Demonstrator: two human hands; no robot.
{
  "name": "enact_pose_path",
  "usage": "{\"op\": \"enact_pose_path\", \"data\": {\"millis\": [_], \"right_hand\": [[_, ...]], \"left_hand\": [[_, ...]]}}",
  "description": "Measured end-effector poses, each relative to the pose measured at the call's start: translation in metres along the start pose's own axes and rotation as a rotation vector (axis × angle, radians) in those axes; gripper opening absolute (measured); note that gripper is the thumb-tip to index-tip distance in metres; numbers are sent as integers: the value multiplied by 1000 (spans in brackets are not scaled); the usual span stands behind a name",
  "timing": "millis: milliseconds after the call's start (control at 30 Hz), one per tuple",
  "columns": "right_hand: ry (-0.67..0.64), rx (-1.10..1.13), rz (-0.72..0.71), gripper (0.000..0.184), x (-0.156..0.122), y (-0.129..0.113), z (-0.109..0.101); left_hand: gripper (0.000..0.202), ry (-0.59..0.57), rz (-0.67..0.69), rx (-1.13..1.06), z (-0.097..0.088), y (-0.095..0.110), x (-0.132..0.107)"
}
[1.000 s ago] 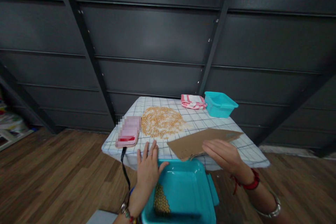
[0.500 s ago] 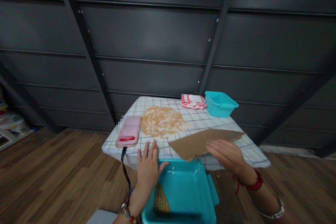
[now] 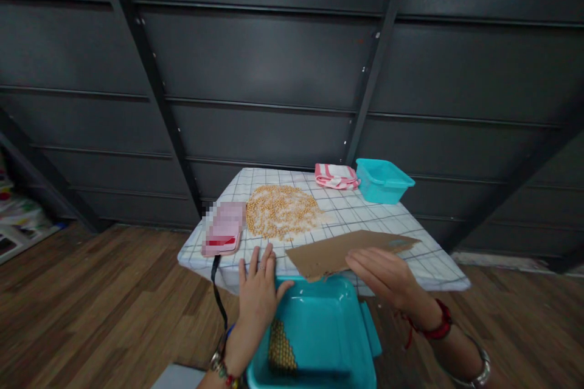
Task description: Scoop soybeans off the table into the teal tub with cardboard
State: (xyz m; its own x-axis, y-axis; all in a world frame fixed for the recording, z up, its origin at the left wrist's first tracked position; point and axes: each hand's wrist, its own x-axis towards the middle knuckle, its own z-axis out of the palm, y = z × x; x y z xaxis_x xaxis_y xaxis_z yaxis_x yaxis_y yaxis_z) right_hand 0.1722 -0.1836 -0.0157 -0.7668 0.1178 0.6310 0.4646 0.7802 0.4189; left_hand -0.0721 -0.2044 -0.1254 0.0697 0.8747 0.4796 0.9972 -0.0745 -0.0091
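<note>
My left hand (image 3: 258,292) rests fingers spread on the near edge of the checked tablecloth (image 3: 424,267), its thumb on the rim of a teal tub (image 3: 326,328) held below the table edge. A small heap of yellow beans (image 3: 279,349) lies in the tub's near left corner. My right hand (image 3: 387,276) grips a flat piece of brown cardboard (image 3: 335,250), which lies low over the cloth and points at the tub. A wide spread of yellow beans (image 3: 280,211) covers the middle of the table.
A pink phone-like object (image 3: 223,228) with a black strap hanging off the edge lies at the table's left. A striped pink cloth (image 3: 335,175) and a second teal tub (image 3: 382,180) stand at the back right. Dark metal panels rise behind; wooden floor surrounds the table.
The cardboard and my right hand have shifted a little left and lower toward the tub. My left hand has not moved.
</note>
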Motion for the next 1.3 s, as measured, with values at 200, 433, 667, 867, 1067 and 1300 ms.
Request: {"op": "enact_pose_path", "data": {"millis": [200, 433, 667, 867, 1067, 1300], "right_hand": [[78, -93, 15, 27, -9, 14, 8], [-40, 100, -4, 36, -4, 0, -9], [25, -60, -10, 27, -9, 16, 6], [92, -120, -15, 25, -17, 25, 11], [94, -133, 1, 25, -9, 19, 9], [99, -59, -58, 23, 4, 16, 18]], "left_hand": [[60, -15, -11, 1, 0, 1, 0], [57, -1, -5, 17, 1, -1, 1], [61, 10, -3, 23, 3, 0, 0], [63, 9, 0, 20, 4, -1, -1], [63, 2, 9, 31, 3, 0, -1], [62, -1, 4, 40, 1, 2, -1]]}}
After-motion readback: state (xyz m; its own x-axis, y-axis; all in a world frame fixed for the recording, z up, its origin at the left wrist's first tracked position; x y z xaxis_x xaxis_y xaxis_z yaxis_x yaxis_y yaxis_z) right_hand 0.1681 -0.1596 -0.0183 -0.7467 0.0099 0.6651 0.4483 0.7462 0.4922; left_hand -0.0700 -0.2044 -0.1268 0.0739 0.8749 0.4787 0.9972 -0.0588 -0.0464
